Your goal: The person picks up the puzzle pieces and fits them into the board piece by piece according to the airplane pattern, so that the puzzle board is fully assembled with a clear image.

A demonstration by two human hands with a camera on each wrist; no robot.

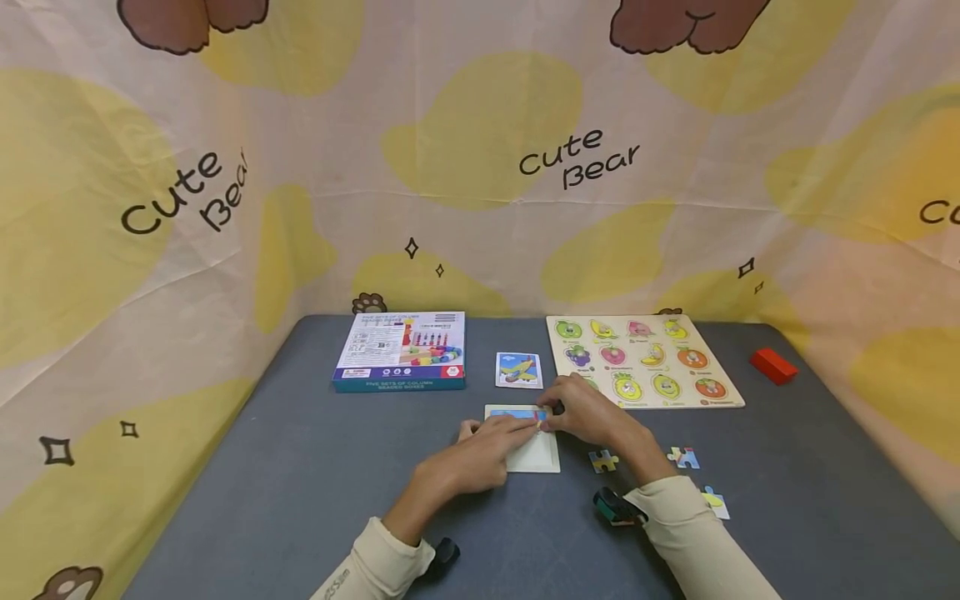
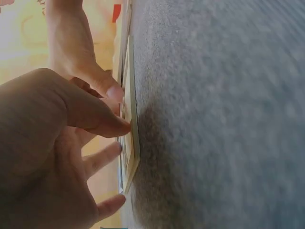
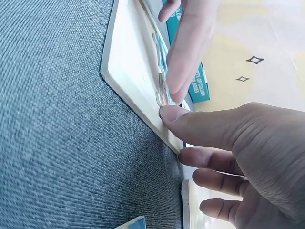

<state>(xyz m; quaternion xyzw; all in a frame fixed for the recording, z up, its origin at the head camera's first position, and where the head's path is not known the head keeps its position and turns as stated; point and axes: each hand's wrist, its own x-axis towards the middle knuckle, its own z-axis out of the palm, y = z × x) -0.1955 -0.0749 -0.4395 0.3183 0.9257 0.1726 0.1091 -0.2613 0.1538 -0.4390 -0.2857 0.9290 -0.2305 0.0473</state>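
Observation:
A small white puzzle tray (image 1: 536, 457) lies on the grey table, with joined blue picture pieces (image 1: 513, 412) along its far side. My left hand (image 1: 480, 458) reaches over it, straight fingertips pressing on the pieces. Its thumb (image 2: 107, 119) touches the tray's near edge. At the far right corner my right hand (image 1: 585, 412) pinches a puzzle piece (image 3: 163, 93), thumb tip at the piece's edge and index finger mostly hidden. The right hand's other fingers (image 3: 214, 181) hang curled beside the tray's rim.
Loose puzzle pieces (image 1: 603, 461) lie right of the tray, around the right forearm. Behind stand an airplane picture card (image 1: 518, 371), a bead toy box (image 1: 399, 350) and a wooden fruit board (image 1: 720, 392). A red block (image 1: 773, 366) sits far right.

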